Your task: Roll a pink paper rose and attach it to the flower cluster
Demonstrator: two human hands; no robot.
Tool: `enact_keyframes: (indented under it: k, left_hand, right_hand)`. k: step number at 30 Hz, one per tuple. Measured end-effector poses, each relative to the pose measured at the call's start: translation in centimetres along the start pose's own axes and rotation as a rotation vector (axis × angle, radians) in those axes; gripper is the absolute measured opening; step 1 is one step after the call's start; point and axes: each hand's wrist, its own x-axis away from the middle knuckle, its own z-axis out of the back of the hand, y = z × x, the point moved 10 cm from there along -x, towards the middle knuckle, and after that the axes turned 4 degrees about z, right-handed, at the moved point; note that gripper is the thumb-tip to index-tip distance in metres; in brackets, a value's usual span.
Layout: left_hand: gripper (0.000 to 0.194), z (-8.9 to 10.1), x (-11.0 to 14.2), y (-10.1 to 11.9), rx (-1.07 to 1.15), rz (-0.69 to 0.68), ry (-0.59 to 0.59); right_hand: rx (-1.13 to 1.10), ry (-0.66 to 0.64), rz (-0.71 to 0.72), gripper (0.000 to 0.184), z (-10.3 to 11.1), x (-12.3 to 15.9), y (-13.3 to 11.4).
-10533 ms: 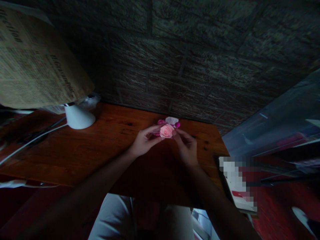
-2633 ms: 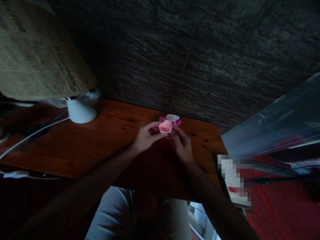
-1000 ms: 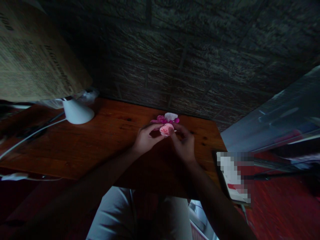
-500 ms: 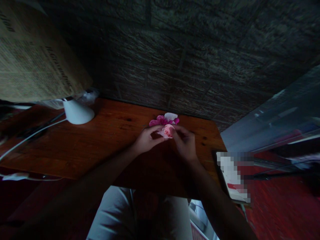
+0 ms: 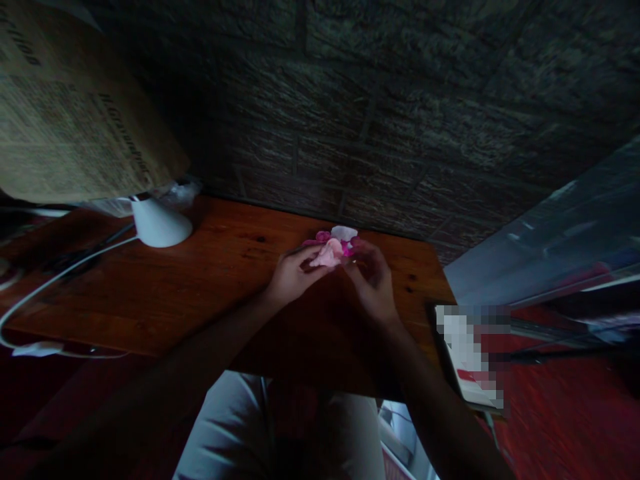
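A pale pink rose-like flower is pinched between the thumb and fingers of my left hand, tilted so that its side shows. Just right of it, my right hand has its fingers curved, with a gap between thumb and forefinger. Its thumb tip is close to the flower's edge; whether they touch is hard to make out. Behind the flower lie magenta petals or blooms and a white piece, partly hidden by my fingers.
The wooden table meets a dark brick wall. At left stands a lamp with a white base, newsprint shade and white cord. A partly blurred-out flat object lies at the right edge.
The pink flower has turned from facing me to showing its side. My right thumb has come off its face and moved slightly right. The view has shifted a little.
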Motion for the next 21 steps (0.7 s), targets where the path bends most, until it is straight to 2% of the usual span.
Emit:
enact_keyframes:
  k: [2, 4, 7, 9, 14, 18, 21]
  left_hand:
    - [0.039, -0.2, -0.1, -0.8, 0.070, 0.055, -0.003]
    - [0.041, -0.8, -0.2, -1.1, 0.174, 0.099, -0.055]
    - [0.043, -2.0, -0.2, -1.1, 0.360, 0.167, -0.166]
    - [0.043, -2.3, -0.2, -1.3, 0.470, 0.236, -0.188]
    - [0.035, -1.8, -0.1, -3.5, 0.717, 0.468, -0.097]
    - [0.032, -2.8, 0.3, -4.0, 0.949, 0.595, -0.167]
    - [0.029, -3.4, 0.4, -3.8, 1.042, 0.620, -0.219]
  right_hand:
    - [-0.054, -0.063, -0.044, 0.045, -0.9, 0.2, 0.8]
    - [-0.088, -0.097, -0.104, 0.049, -1.5, 0.5, 1.7]
    - [-0.132, -0.073, -0.174, 0.051, -1.4, 0.5, 2.8]
    - [-0.175, -0.048, -0.193, 0.052, -1.1, 0.4, 3.1]
    - [-0.283, -0.009, -0.282, 0.041, -1.0, 0.4, 3.6]
    - [-0.328, 0.024, -0.340, 0.033, -0.9, 0.5, 3.7]
    - [-0.326, 0.029, -0.333, 0.029, -0.9, 0.4, 3.4]
